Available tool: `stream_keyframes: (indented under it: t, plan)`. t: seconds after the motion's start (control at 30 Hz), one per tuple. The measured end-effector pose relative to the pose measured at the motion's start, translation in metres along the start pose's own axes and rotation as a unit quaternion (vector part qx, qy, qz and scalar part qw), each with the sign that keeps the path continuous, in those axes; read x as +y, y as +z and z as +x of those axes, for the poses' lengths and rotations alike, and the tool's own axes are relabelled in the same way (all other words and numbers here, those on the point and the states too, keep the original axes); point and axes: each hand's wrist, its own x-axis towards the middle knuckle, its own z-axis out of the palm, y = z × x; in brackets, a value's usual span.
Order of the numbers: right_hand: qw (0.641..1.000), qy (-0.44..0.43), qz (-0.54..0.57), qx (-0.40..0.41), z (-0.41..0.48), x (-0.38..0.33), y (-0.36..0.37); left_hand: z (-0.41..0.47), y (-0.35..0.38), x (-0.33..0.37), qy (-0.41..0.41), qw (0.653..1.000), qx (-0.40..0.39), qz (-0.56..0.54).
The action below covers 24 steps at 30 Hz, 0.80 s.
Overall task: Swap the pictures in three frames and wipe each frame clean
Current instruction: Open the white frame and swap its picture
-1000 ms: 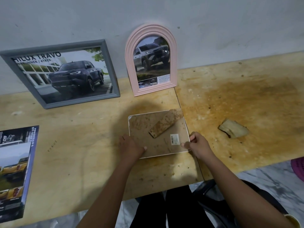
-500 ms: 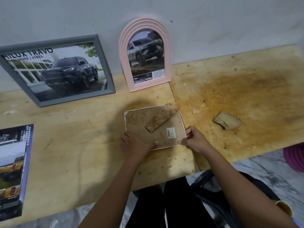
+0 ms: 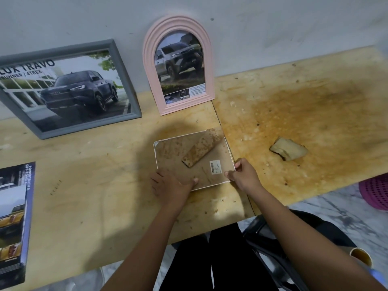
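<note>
Three frames are in view on the stained plywood tabletop, listed here largest to smallest.

1. Grey rectangular frame, upper left. Leans vs. the pale wall, face out. Contents: dark pickup print w/ partial lettering. Leaning is probably staging, clear of the work zone.
2. Pink arched frame, upper centre. Also leans on the wall, base on the tabletop. Contents: silver pickup print w/ small caption panel.
3. White-edged rectangular frame, centre, lying face down, mottled brown backing board up. Fold-out stand strut lies flat across the backing; barcode sticker near the lower right corner. Face-down position gives access to the backing, likely for picture removal. Contents not visible.

Hands:
- Left hand: fingers together, pressed flat on the lower left of the backing; appears to steady the unit.
- Right hand: fingers pinched on the lower right corner edge, approx. a prying grip.

Other items: car brochure, far left edge, prob. the source of replacement pictures. Folded beige cloth, centre right, well apart from the frames, unused; presumably for wiping.
</note>
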Motion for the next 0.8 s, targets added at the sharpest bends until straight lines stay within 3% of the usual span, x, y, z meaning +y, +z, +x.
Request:
stream_keyframes:
  t: [0.1,0.23,0.43,0.53,0.63,0.73,0.8]
  plan:
    - [1.000,0.009,-0.018,0.004,-0.002,-0.002,0.002,0.000,-0.004,0.002,-0.001,1.000,-0.018,0.009]
    - [0.990,-0.030,-0.134,0.029,-0.005,-0.011,0.002,0.004,-0.014,0.010,0.005,0.998,-0.048,0.042]
    - [0.976,-0.067,-0.207,0.026,0.005,-0.029,0.008,0.029,-0.007,0.031,0.228,0.966,-0.080,0.087]
    - [0.955,-0.130,-0.267,0.029,0.009,-0.035,0.011,0.041,-0.001,0.038,0.252,0.955,-0.134,0.078]
    - [0.941,-0.189,-0.279,0.010,0.013,-0.037,0.010,0.048,0.005,0.041,0.227,0.965,-0.126,-0.019]
    - [0.930,-0.220,-0.291,-0.046,0.019,-0.038,0.002,0.050,0.003,0.037,0.182,0.963,-0.097,-0.172]
    - [0.909,-0.243,-0.324,-0.102,0.020,-0.043,-0.001,0.049,0.001,0.032,0.186,0.956,-0.090,-0.207]
